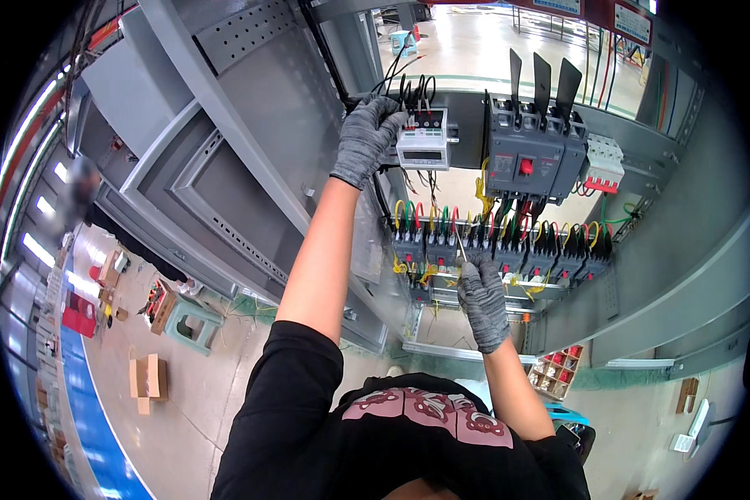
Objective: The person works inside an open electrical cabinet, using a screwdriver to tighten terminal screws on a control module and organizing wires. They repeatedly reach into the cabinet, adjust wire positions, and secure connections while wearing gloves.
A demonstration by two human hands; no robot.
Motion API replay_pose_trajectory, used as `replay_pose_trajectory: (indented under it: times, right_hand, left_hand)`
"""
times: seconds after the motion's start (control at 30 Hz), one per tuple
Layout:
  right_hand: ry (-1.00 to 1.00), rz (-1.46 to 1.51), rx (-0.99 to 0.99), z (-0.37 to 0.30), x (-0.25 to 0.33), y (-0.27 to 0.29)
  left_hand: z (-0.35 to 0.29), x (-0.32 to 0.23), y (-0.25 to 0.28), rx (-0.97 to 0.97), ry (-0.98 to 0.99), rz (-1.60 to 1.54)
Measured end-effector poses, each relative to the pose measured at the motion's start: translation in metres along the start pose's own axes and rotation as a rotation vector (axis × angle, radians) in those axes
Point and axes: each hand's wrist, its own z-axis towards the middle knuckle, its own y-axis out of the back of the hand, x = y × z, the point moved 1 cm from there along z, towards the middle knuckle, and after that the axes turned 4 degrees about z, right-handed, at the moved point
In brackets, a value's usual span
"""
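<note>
My left hand [368, 137], in a grey knit glove, is closed at the left side of a white electricity meter [424, 140]. Its fingers pinch black wires [389, 77] whose loose ends stick up above them; the exact grip is partly hidden. Lower and to the right, my gloved right hand [482, 304] is closed around a screwdriver [461, 245]. The thin shaft points up toward the row of small breakers [508, 257], and the handle is hidden in my palm. Several coloured wires loop over those breakers.
A large grey circuit breaker [529, 154] with black upright barriers sits right of the meter, beside a small white breaker [604, 164]. Grey cabinet panels [250, 108] flank my arms. On the floor are a stool [193, 325], a cardboard box [147, 377] and a parts tray [556, 371].
</note>
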Motion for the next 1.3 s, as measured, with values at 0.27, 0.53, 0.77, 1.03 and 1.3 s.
replay_pose_trajectory:
  times: [0.27,0.53,0.77,1.03,1.3]
  right_hand:
    - [0.004,-0.044,-0.04,-0.008,-0.006,0.016]
    - [0.018,-0.1,-0.071,-0.011,-0.012,0.018]
    - [0.112,-0.183,-0.046,-0.008,-0.026,0.012]
    - [0.117,-0.207,-0.035,-0.01,-0.031,0.013]
    - [0.101,-0.185,-0.033,-0.009,-0.025,0.009]
  left_hand:
    - [-0.004,0.001,-0.006,-0.052,-0.008,-0.049]
    - [-0.004,-0.004,-0.005,-0.176,-0.231,0.183]
    - [-0.002,-0.003,0.001,-0.06,-0.03,0.049]
    - [-0.002,-0.006,-0.002,0.03,-0.001,-0.206]
    - [0.011,0.008,-0.006,0.033,0.091,-0.148]
